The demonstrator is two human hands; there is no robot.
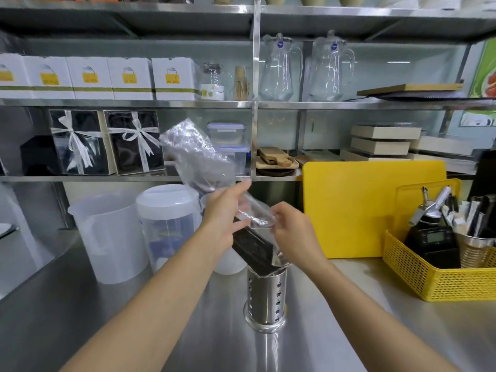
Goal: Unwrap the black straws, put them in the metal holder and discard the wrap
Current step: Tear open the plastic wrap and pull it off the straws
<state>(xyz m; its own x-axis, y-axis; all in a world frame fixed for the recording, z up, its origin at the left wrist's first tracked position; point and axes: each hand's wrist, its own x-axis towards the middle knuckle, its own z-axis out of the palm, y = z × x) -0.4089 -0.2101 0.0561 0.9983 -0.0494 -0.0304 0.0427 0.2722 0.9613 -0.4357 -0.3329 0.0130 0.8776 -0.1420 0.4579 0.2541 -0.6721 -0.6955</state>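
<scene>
In the head view, a bundle of black straws (pixel 253 247) is held tilted over the metal holder (pixel 265 299). The low end of the bundle dips into the open top of the holder, and the high end leans up and to the left. A clear plastic wrap (pixel 196 154) is still around the upper part of the straws and sticks up, crinkled, above the hands. The left hand (pixel 224 217) is closed around the middle of the bundle and the wrap; its grip is pressed on the straws. The right hand (pixel 291 232) is just beside it on the right, and its fingers are pinched on a loose bit of the wrap near the low end.

The metal holder is stood upright on the steel desk (pixel 80 304), near the middle, a little toward the front edge. Holes are seen in its side. Behind the hands, toward the back left of the desk, a clear jug (pixel 107 237) and a white-lidded container (pixel 169 224) are stood side by side. A yellow board (pixel 370 205) is leaned at the back right. A yellow basket (pixel 440 277) is set by the right edge, with bottles and a cup of sticks inside it. Shelves (pixel 241 104) with boxes and glass pitchers (pixel 279 68) are seen above the desk.
</scene>
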